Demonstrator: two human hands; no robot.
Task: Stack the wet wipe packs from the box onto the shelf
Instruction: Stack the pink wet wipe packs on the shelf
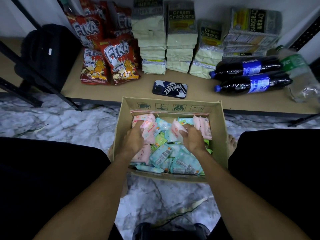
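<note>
Gripping a pink wet wipe pack in my left hand and a second pink pack in my right hand, I have both inside the cardboard box, among blue and green packs, just before the shelf where a phone lies.

At 12 o'clock the top edge cuts off the tallest cracker stack. At 3 o'clock a green-labelled bottle is blurred. In the box, the left hand hides its fingertips behind a printed pink pack, and the right hand hides its own behind a tilted pink pack. The pack labels are too small to read.
</note>
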